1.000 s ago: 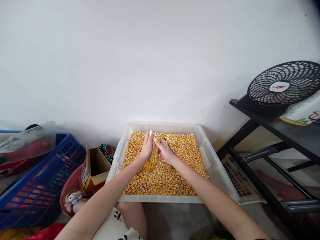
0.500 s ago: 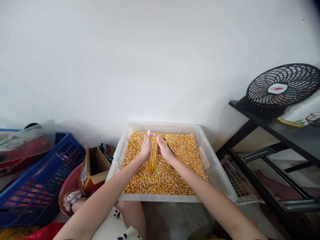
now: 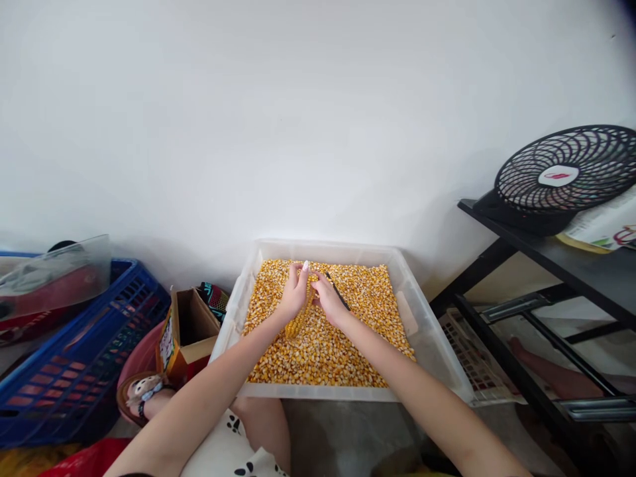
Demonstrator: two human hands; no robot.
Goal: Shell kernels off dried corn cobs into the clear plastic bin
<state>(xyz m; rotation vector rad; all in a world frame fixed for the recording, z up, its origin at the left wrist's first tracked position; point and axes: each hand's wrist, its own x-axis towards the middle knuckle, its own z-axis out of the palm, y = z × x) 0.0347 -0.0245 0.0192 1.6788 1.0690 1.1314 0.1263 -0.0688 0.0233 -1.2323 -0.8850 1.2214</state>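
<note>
An ear of corn [image 3: 297,326] is held over the plastic bin [image 3: 322,394], its near end tilted down toward me. My left hand [image 3: 297,291] wraps around the ear from the left, thumb on top. From the right, my right hand [image 3: 326,298] has its fingers curled at the ear's far end; the fingertips are partly hidden. Loose yellow kernels [image 3: 338,354] fill the bin beneath both hands. A thin dark tool [image 3: 338,290] lies on the kernels just beyond my right hand.
On the left stand a blue crate [image 3: 94,358] and an open cardboard box [image 3: 191,328]. A black fan [image 3: 561,172] sits on a dark metal stand [image 3: 527,248] at the right. The white wall [image 3: 318,119] rises behind the bin. Another person's foot [image 3: 536,361] shows under the stand.
My left hand has turned over the ear, its thumb moving right. The ear now tilts to the left and is more covered. My right fingers have curled inward.
</note>
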